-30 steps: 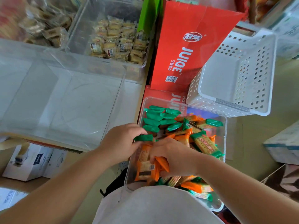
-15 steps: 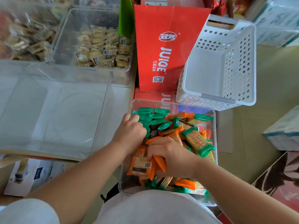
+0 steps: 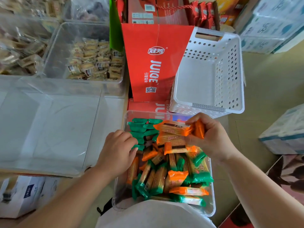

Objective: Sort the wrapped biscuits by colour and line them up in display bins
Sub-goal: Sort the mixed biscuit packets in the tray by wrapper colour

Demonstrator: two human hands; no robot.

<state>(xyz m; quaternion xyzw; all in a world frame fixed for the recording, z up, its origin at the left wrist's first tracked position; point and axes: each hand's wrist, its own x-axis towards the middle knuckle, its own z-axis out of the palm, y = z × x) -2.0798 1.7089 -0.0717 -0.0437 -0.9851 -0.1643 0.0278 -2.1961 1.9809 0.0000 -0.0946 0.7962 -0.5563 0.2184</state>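
A clear plastic bin (image 3: pixel 212 201) in front of me holds green-wrapped and orange-wrapped biscuits. Several green biscuits (image 3: pixel 139 127) stand lined up along its far left side. My left hand (image 3: pixel 117 152) rests palm down against the near end of that green row, fingers curled onto a green wrapper. My right hand (image 3: pixel 211 137) is raised over the bin's far right, gripping a bunch of orange biscuits (image 3: pixel 174 129). A loose mix of both colours (image 3: pixel 172 176) fills the near half of the bin.
A large clear bin (image 3: pixel 49 125) stands to the left. A white perforated basket (image 3: pixel 209 79) sits beyond the biscuit bin, beside a red juice carton (image 3: pixel 153 63). Clear bins of pale wrapped snacks (image 3: pixel 92 60) are at the back left. Boxes stand at right.
My right hand has lifted out of the pile toward the far right with a bunch of orange biscuits. My left hand stays by the green row.
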